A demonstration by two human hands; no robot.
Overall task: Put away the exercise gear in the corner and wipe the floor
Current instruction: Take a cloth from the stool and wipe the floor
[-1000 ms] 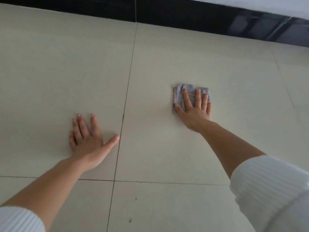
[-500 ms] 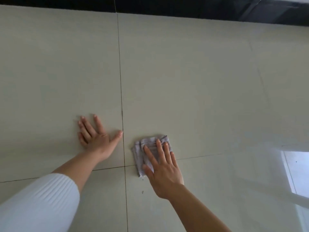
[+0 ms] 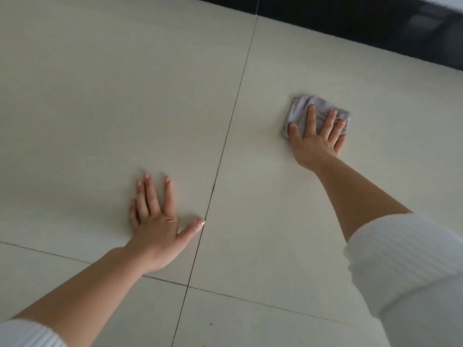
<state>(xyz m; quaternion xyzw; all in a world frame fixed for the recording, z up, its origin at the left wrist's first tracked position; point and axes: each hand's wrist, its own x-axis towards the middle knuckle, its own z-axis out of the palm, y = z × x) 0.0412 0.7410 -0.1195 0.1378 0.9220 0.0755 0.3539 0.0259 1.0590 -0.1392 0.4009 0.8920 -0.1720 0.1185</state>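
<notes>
A small folded grey cloth (image 3: pixel 300 108) lies on the pale tiled floor (image 3: pixel 100 96) at the upper right. My right hand (image 3: pixel 317 139) presses flat on it with straight, spread fingers, covering its near half. My left hand (image 3: pixel 155 221) rests flat on the floor at lower centre, fingers straight and thumb out toward the dark grout line (image 3: pixel 233 116). Both arms wear white ribbed sleeves pushed up. No exercise gear is in view.
A black skirting band (image 3: pixel 375 31) runs along the top right where the floor meets the wall. Grout lines cross near the bottom centre. A few tiny dark specks (image 3: pixel 211 324) lie on the near tile.
My right hand has slid the cloth from close beside my left hand out to the far right. My left hand has stayed planted on the floor.
</notes>
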